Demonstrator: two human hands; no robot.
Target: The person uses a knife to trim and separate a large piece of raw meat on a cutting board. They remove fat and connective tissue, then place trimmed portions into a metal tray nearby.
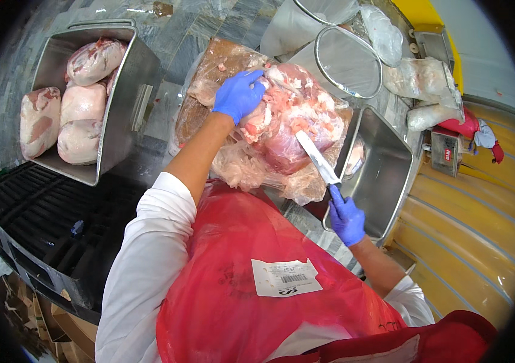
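Note:
A large piece of raw meat (pixel 287 142) with white fat lies on a brown board (pixel 188 121) in front of me. Loose clear plastic wrap (pixel 242 166) is bunched under and around it. My left hand (pixel 239 95), in a blue glove, grips the meat's upper left edge with bent fingers; their tips are partly hidden by the fat. In my right hand (pixel 346 218), also gloved in blue, is a knife (pixel 316 156) held by its handle. Its long blade points up and left, with the tip resting against the meat's right part.
At left, a deep metal bin (pixel 115 121) holds several meat pieces. Another metal tub (pixel 384 175) sits right of the board, with something pale inside. Beyond stand clear bags on round hoops (pixel 348 60). A black pallet (pixel 39 212) lies lower left, cardboard (pixel 73 327) below it.

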